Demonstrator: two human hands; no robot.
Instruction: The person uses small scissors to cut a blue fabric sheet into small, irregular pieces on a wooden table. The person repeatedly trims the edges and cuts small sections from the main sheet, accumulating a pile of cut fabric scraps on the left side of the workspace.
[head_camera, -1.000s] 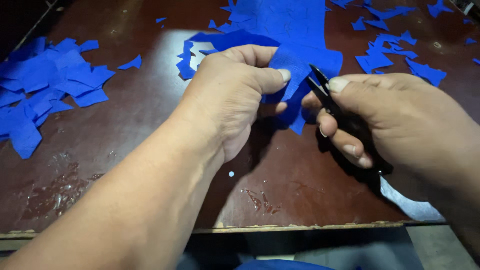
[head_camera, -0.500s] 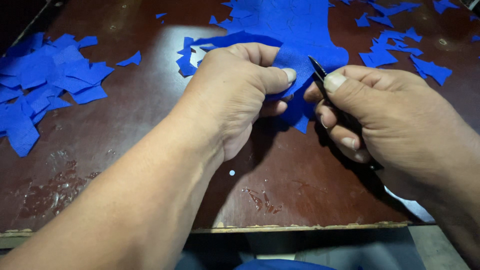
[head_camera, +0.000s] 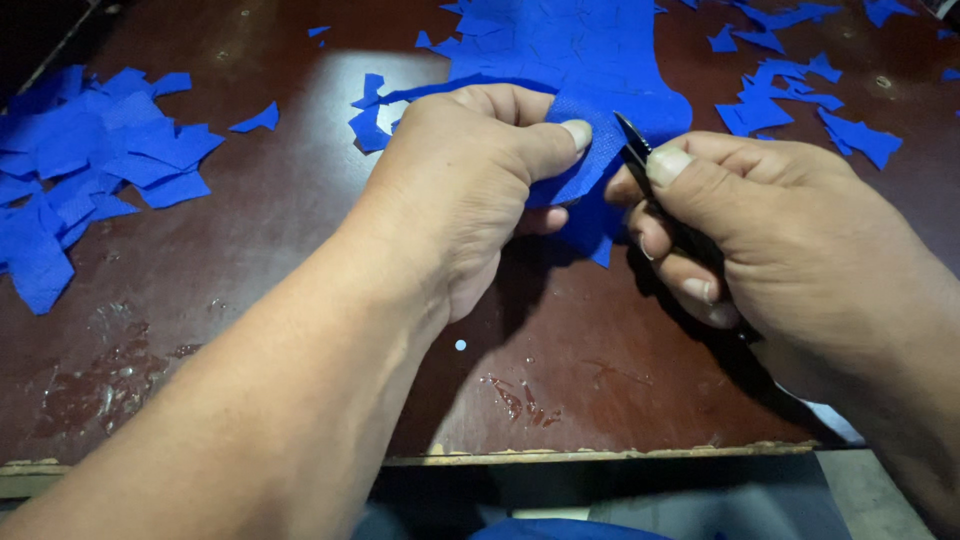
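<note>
My left hand (head_camera: 470, 190) pinches a piece of blue fabric (head_camera: 590, 165) between thumb and fingers, holding it just above the dark brown table (head_camera: 300, 260). My right hand (head_camera: 760, 240) grips a small black cutting tool (head_camera: 634, 142), its pointed tip resting against the fabric's right edge beside my left thumb. Most of the tool is hidden inside my fist. The held piece runs back into a larger blue sheet (head_camera: 560, 45) lying flat farther away.
A heap of blue scraps (head_camera: 80, 170) lies at the left. More blue offcuts (head_camera: 800, 100) are scattered at the far right. The table's worn front edge (head_camera: 600, 455) runs just below my wrists, with scuffed patches (head_camera: 110, 370) at the near left.
Both hands have drawn slightly closer together. The tool's tip has moved left against the fabric edge beside my left thumb.
</note>
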